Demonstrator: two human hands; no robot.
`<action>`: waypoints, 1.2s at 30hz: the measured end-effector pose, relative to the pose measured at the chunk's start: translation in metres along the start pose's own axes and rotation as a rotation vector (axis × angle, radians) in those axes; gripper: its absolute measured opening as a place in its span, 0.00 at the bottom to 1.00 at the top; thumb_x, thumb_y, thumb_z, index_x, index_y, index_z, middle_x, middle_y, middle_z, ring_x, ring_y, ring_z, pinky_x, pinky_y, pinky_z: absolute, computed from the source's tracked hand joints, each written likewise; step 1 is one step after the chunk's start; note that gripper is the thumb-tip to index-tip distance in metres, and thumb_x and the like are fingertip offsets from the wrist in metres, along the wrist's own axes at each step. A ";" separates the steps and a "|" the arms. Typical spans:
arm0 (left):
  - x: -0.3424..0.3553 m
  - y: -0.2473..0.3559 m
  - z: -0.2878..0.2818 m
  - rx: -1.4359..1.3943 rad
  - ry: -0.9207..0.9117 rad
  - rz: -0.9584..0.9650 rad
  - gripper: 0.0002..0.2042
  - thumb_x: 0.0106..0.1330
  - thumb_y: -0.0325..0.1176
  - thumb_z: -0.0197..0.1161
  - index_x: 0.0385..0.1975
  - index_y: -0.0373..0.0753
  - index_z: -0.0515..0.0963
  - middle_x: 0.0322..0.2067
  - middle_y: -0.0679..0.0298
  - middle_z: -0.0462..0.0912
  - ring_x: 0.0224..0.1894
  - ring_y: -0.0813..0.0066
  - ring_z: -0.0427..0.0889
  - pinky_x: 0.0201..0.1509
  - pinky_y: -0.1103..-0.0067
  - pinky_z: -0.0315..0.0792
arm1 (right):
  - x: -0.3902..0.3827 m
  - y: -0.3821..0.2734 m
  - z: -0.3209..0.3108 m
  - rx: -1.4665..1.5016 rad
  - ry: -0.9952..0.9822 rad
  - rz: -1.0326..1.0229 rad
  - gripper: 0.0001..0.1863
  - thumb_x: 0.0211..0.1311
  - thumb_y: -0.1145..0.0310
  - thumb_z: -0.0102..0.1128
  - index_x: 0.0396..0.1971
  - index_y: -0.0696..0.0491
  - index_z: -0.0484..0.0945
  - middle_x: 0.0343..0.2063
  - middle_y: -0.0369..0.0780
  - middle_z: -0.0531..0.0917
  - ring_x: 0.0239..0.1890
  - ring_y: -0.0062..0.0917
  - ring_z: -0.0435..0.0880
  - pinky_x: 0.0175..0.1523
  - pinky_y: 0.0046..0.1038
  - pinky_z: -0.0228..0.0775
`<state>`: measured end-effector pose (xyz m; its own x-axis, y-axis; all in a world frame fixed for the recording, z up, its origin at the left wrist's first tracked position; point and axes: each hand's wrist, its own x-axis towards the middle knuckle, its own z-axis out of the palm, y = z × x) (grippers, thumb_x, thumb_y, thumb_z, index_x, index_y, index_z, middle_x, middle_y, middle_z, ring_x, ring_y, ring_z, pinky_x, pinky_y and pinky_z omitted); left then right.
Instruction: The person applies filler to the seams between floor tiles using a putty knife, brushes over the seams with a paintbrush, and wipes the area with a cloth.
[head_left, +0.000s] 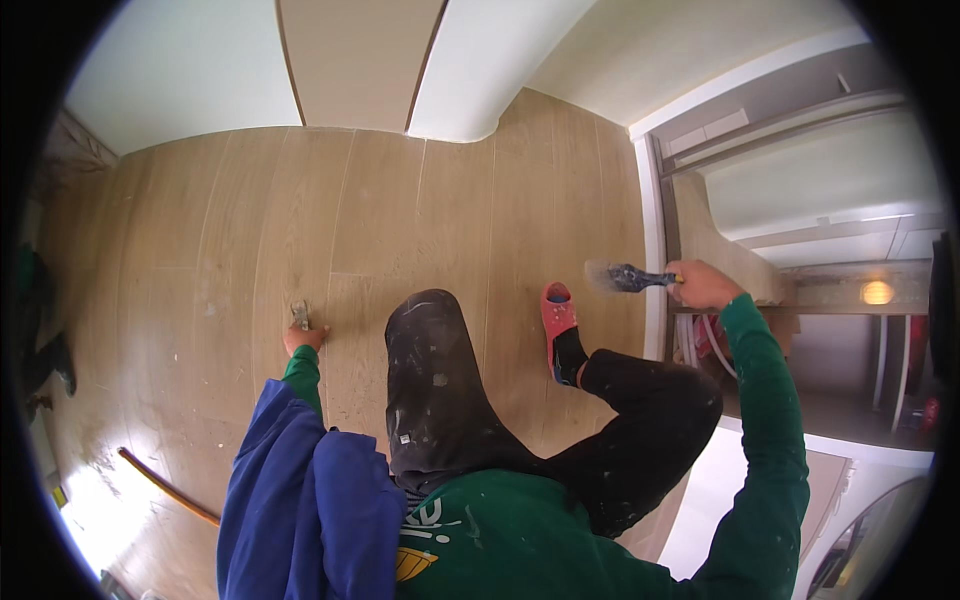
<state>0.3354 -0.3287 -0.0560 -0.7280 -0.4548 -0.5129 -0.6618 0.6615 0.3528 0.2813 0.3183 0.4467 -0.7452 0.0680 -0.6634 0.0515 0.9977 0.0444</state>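
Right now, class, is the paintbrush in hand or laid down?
In hand: the paintbrush is held by its handle in the right hand, its bristles pointing toward the left of the picture.

Your right hand (705, 285) grips a paintbrush (640, 279) by its handle, its blurred bristles pointing left. Your left hand (303, 338) holds a small scraper-like tool (299, 314) low by the plank floor (390, 205); whether it touches is unclear. Your black trousers (432, 385) carry pale spots, and a red slipper (556, 318) covers your right foot. Blue cloth (310, 490) drapes over your left side; an orange strip (168, 486) lies farther left.
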 end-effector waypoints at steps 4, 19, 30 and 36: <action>-0.001 -0.002 0.002 -0.252 -0.107 -0.067 0.19 0.58 0.46 0.72 0.32 0.33 0.80 0.18 0.58 0.81 0.16 0.68 0.81 0.21 0.68 0.77 | 0.057 0.071 0.056 0.057 -0.006 0.044 0.17 0.62 0.62 0.62 0.48 0.55 0.81 0.42 0.53 0.84 0.47 0.51 0.81 0.52 0.44 0.73; -0.023 0.291 -0.125 0.285 0.204 0.240 0.14 0.67 0.40 0.59 0.47 0.43 0.83 0.40 0.46 0.86 0.45 0.43 0.83 0.48 0.56 0.77 | 0.461 0.011 0.089 0.204 0.672 -0.320 0.20 0.64 0.61 0.63 0.54 0.51 0.78 0.41 0.51 0.84 0.44 0.48 0.83 0.47 0.46 0.77; -0.189 0.374 -0.154 -0.220 0.406 -0.053 0.22 0.62 0.52 0.67 0.38 0.35 0.83 0.31 0.45 0.84 0.38 0.44 0.84 0.43 0.57 0.77 | 0.658 -0.009 0.128 0.433 0.122 -0.486 0.30 0.47 0.63 0.82 0.48 0.59 0.76 0.32 0.41 0.79 0.32 0.28 0.76 0.34 0.33 0.74; -0.341 0.319 -0.187 -0.524 0.796 -0.395 0.21 0.67 0.48 0.65 0.42 0.32 0.83 0.27 0.50 0.83 0.32 0.63 0.84 0.38 0.66 0.76 | 0.630 0.012 0.119 0.214 0.050 -0.466 0.22 0.35 0.64 0.89 0.20 0.56 0.78 0.23 0.37 0.83 0.24 0.23 0.74 0.37 0.37 0.76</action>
<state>0.3393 -0.0737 0.3781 -0.2231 -0.9725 -0.0668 -0.7354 0.1229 0.6664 -0.1084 0.3728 -0.0590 -0.7521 -0.3789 -0.5392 -0.1632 0.8998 -0.4047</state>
